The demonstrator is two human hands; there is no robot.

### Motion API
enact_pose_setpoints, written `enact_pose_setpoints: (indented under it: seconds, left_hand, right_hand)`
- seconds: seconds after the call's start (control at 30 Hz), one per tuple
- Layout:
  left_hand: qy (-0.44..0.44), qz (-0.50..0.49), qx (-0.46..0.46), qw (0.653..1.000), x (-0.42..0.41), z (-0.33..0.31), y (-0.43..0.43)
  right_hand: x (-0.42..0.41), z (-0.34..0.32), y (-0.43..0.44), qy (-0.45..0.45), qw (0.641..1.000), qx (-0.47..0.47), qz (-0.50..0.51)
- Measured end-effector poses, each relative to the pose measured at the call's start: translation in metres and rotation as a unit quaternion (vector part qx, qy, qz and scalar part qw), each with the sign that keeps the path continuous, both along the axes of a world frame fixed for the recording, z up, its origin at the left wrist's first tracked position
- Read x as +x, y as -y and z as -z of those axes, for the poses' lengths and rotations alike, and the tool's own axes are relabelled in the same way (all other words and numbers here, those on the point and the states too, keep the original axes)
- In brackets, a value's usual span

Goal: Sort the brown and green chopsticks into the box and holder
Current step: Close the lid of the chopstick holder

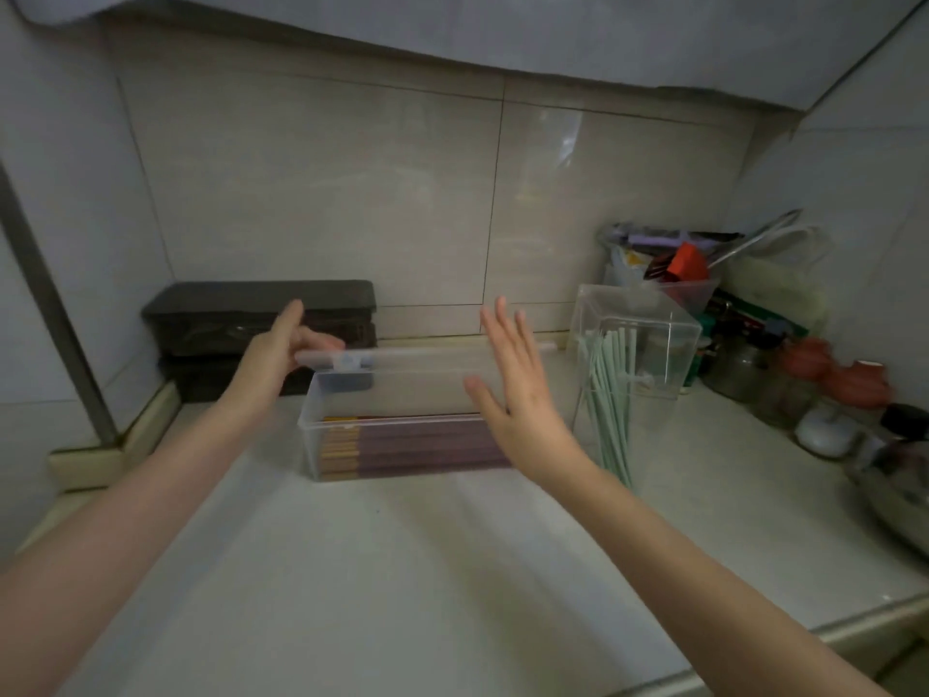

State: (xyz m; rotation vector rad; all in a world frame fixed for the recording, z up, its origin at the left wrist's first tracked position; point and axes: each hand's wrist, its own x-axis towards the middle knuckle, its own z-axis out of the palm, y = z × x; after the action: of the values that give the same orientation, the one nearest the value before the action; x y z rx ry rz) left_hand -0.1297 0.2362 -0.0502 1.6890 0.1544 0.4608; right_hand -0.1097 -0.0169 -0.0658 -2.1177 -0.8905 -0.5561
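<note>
A clear plastic box stands on the white counter with several brown chopsticks lying flat inside. Its clear lid is raised, hinged along the back. My left hand pinches the lid's top left edge. My right hand hovers in front of the box's right end, palm flat and fingers spread, holding nothing. To the right stands a tall clear holder with several green chopsticks leaning upright in it.
Two stacked dark boxes sit against the tiled wall behind my left hand. At the back right are a tub of utensils, jars and small red pots. A metal bowl lies at the right edge.
</note>
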Motion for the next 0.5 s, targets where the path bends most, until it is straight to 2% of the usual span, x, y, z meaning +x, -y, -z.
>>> enact_pose_setpoints:
  seconds: [0.07, 0.13, 0.2, 0.27, 0.37, 0.5]
  left_hand:
    - [0.004, 0.024, 0.13, 0.991, -0.015, 0.012, 0.001]
    - [0.017, 0.026, 0.246, 0.969, -0.029, 0.023, 0.001]
    - [0.021, 0.045, 0.356, 0.933, -0.036, 0.031, 0.006]
    - [0.034, 0.065, 0.46, 0.885, -0.038, 0.035, 0.011]
    - [0.059, 0.042, 0.532, 0.843, -0.04, 0.041, 0.016]
    - [0.097, 0.023, 0.556, 0.825, -0.038, 0.051, 0.013]
  right_hand:
    - [0.003, -0.014, -0.001, 0.029, 0.997, -0.046, 0.052]
    - [0.01, -0.014, 0.0, 0.014, 0.983, -0.152, 0.105]
    - [0.011, -0.005, 0.001, -0.031, 0.946, -0.291, 0.138]
    - [0.008, 0.006, 0.005, -0.092, 0.916, -0.367, 0.132]
    - [-0.001, 0.01, 0.01, -0.071, 0.916, -0.377, 0.115]
    - [-0.008, 0.005, 0.013, -0.029, 0.921, -0.369, 0.121]
